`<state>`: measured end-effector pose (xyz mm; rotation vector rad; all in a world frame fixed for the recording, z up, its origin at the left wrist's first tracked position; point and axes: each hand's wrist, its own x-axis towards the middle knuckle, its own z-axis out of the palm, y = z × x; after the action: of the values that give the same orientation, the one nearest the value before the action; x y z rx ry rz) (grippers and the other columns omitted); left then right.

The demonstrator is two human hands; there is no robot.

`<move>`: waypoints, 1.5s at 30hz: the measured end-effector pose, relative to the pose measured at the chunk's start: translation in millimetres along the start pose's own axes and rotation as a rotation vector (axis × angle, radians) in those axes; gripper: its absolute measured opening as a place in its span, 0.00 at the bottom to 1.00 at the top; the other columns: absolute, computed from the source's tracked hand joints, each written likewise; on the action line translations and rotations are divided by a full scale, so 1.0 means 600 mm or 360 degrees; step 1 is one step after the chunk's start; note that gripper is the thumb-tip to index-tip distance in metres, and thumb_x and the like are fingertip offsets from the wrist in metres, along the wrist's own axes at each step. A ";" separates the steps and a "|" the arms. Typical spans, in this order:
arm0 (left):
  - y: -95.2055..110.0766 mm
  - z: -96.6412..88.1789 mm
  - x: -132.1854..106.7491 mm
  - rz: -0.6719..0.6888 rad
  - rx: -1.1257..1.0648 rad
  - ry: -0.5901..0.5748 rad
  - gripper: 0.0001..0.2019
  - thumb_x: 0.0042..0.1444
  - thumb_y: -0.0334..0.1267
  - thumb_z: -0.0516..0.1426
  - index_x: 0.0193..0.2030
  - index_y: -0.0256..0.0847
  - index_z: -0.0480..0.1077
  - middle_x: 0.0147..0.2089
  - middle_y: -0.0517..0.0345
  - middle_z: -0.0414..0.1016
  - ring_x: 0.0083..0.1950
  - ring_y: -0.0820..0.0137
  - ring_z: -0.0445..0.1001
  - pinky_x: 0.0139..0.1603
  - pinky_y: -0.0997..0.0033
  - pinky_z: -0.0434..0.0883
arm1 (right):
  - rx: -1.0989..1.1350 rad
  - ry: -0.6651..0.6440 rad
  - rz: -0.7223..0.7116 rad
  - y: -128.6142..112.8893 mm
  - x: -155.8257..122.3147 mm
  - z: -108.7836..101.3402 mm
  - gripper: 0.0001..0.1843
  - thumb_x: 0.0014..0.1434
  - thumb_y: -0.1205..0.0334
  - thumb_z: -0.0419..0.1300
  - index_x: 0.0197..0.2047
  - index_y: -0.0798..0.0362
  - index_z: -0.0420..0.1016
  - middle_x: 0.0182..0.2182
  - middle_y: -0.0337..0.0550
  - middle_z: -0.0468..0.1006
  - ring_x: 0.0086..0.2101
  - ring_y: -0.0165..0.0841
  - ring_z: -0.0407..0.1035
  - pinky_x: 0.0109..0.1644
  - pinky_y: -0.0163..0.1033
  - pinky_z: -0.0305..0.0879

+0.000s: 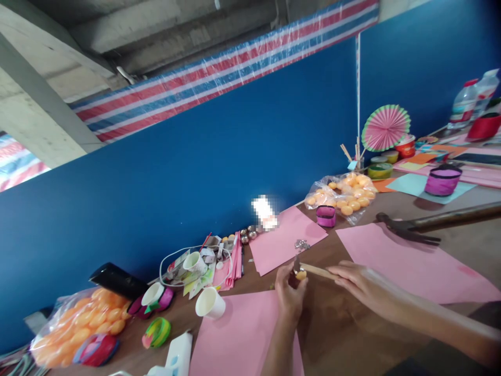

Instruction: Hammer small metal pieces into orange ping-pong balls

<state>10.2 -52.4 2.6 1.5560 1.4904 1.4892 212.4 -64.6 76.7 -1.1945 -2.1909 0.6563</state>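
My left hand (288, 296) is closed in a pinch on a small orange ball (301, 275), held just above the brown table (336, 329). My right hand (362, 286) is wrapped round the wooden handle (318, 271) of a small hammer. Its dark head (296, 265) rests against the ball at my left fingertips. Both hands meet between two pink paper sheets, one (238, 339) below my left wrist and one (410, 266) behind my right hand. A small silvery object (301, 244) lies on the table just beyond the hammer head.
A large claw hammer (409, 228) lies at the right. Clear bags of orange balls sit at the back (344, 196) and far left (78, 321). Paper cups (210, 303), a pink paper fan (385, 128), a purple pot (442, 180) and bottles (464, 103) stand along the blue wall (195, 172).
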 end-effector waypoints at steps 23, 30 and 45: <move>-0.025 0.004 0.002 -0.0213 -0.0290 -0.0018 0.20 0.43 0.32 0.59 0.47 0.37 0.66 0.45 0.48 0.72 0.43 0.65 0.73 0.46 0.63 0.70 | 0.0004 0.0078 0.0021 0.000 0.005 -0.006 0.18 0.60 0.53 0.43 0.43 0.48 0.71 0.34 0.44 0.75 0.34 0.35 0.70 0.38 0.39 0.66; -0.024 0.004 0.003 -0.0160 -0.0263 -0.0049 0.20 0.44 0.32 0.58 0.48 0.38 0.66 0.47 0.48 0.71 0.46 0.65 0.71 0.48 0.64 0.68 | 0.0026 0.0051 0.0053 -0.002 0.002 -0.006 0.18 0.60 0.53 0.43 0.43 0.49 0.71 0.36 0.45 0.75 0.35 0.36 0.70 0.39 0.39 0.66; -0.019 0.003 0.002 -0.0176 -0.0129 -0.0012 0.20 0.43 0.33 0.59 0.47 0.39 0.67 0.45 0.50 0.72 0.45 0.65 0.72 0.45 0.64 0.69 | -0.0026 0.0005 0.0093 -0.001 -0.001 -0.008 0.16 0.61 0.56 0.43 0.43 0.48 0.69 0.39 0.43 0.74 0.38 0.36 0.70 0.42 0.40 0.65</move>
<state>7.5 -47.6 -7.4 1.4075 1.4688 1.4604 215.4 -64.8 80.2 -1.2715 -2.1699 0.6610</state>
